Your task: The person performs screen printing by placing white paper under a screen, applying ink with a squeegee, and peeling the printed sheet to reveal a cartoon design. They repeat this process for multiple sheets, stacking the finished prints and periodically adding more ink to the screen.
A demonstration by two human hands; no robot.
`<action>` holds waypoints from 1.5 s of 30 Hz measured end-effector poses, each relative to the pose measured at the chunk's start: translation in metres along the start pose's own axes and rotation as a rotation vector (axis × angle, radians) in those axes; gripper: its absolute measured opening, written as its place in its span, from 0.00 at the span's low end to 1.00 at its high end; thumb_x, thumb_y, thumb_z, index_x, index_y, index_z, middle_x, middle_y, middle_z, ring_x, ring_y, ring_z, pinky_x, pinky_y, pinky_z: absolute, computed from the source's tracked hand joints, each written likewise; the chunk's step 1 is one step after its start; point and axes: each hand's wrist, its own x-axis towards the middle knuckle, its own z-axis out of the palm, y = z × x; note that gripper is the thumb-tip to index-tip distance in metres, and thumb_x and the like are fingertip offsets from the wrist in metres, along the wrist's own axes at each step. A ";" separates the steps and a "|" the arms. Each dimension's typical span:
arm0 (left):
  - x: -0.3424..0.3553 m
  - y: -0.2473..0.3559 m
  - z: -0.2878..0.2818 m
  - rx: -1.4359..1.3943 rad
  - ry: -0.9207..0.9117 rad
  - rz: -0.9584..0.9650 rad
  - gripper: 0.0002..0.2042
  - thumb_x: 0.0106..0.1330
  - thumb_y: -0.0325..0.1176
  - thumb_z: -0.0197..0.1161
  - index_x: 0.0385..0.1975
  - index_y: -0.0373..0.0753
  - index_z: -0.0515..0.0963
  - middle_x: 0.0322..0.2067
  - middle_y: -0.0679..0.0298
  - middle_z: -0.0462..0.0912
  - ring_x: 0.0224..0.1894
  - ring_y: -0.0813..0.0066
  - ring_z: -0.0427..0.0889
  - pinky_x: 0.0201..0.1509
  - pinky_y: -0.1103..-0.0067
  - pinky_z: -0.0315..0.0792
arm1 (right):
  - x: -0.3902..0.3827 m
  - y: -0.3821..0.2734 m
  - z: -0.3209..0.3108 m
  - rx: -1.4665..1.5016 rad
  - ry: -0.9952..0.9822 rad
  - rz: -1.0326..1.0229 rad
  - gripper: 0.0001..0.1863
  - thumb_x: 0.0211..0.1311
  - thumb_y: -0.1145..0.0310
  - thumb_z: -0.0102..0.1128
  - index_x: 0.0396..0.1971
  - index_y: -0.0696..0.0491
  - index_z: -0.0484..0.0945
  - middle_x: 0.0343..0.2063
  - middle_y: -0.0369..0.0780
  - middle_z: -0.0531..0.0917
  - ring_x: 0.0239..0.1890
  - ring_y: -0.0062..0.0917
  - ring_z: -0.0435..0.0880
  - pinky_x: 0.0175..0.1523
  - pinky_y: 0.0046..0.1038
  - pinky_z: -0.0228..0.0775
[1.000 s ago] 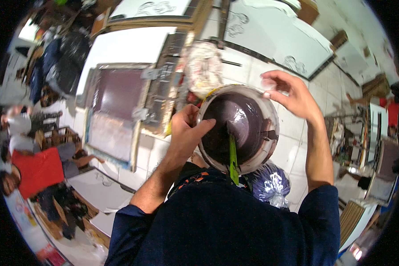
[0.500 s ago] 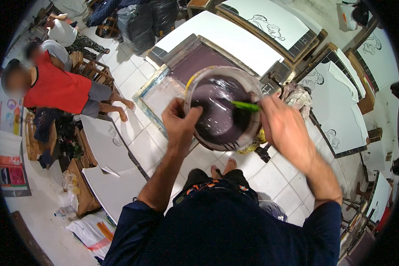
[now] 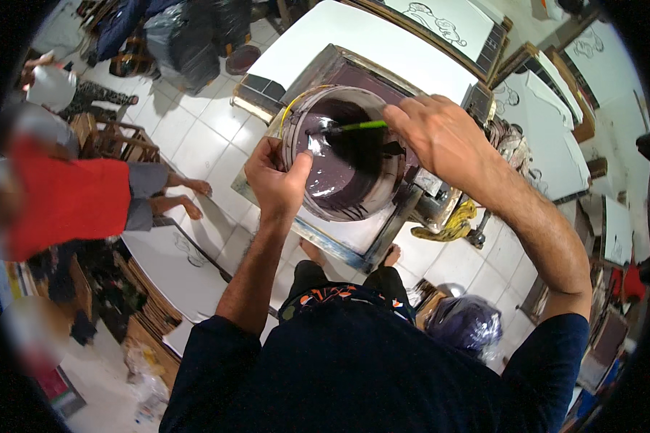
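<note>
My left hand (image 3: 278, 180) grips the near-left rim of a round bucket (image 3: 339, 184) of dark purple, glossy paint. My right hand (image 3: 440, 141) is closed on the upper end of a green stick (image 3: 361, 125) that reaches into the paint. The bucket is over a screen-printing frame (image 3: 375, 246), whose purple-coated mesh shows behind it. A yellow cloth (image 3: 444, 225) hangs by metal fittings just below my right hand.
A person in red (image 3: 76, 198) and another in white (image 3: 50, 90) are at left. White boards with line drawings (image 3: 440, 36) lie beyond and right, another board (image 3: 162, 263) low left. Black bags (image 3: 180, 47) are at top left; a purple bag (image 3: 458, 325) sits by my feet.
My right hand was open beside the bucket a second ago and now holds the stick. The bucket has moved up the view, over the screen frame, with my left hand still on it.
</note>
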 end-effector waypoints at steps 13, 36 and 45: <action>0.071 -0.007 0.025 0.160 -0.126 0.240 0.13 0.55 0.23 0.72 0.25 0.39 0.70 0.19 0.77 0.67 0.21 0.90 0.62 0.25 0.85 0.60 | -0.028 -0.006 0.083 0.656 0.006 0.854 0.22 0.76 0.56 0.57 0.29 0.61 0.82 0.15 0.49 0.78 0.18 0.40 0.80 0.30 0.42 0.72; 0.226 -0.039 0.093 -0.083 -0.420 0.090 0.14 0.58 0.20 0.70 0.22 0.41 0.69 0.22 0.79 0.66 0.25 0.91 0.60 0.28 0.86 0.54 | -0.012 -0.029 0.108 1.379 0.714 1.641 0.27 0.76 0.47 0.58 0.24 0.55 0.80 0.14 0.27 0.68 0.15 0.10 0.59 0.19 0.20 0.46; 0.324 -0.054 0.098 -0.180 -0.348 0.093 0.12 0.57 0.19 0.69 0.21 0.39 0.70 0.20 0.77 0.69 0.22 0.89 0.63 0.26 0.85 0.57 | -0.009 -0.054 0.086 1.262 0.977 1.784 0.22 0.76 0.50 0.59 0.28 0.54 0.81 0.17 0.26 0.70 0.16 0.07 0.59 0.18 0.17 0.45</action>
